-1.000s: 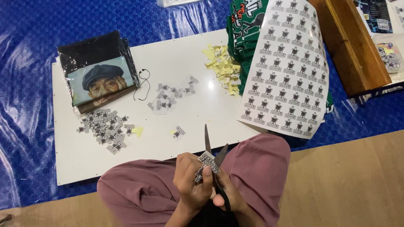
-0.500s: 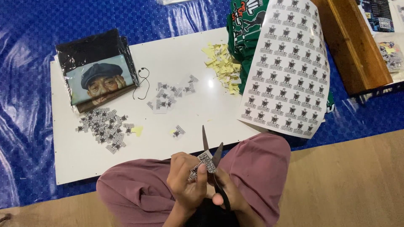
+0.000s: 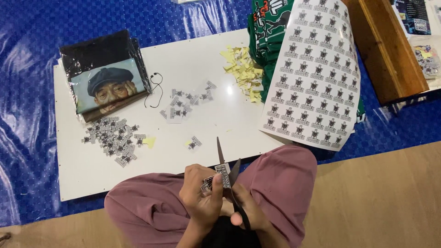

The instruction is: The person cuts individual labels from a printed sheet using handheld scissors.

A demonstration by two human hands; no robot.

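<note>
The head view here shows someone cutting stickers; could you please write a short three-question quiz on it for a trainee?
1. True or false: the scissors are open.
2. Which hand holds the small sticker strip? A) left hand B) right hand C) neither
3. What lies on the white board beside the green garment: yellow paper scraps or coins?

Key:
1. True; the blades stand apart in a V.
2. A; the right hand works the scissors.
3. Yellow paper scraps.
</note>
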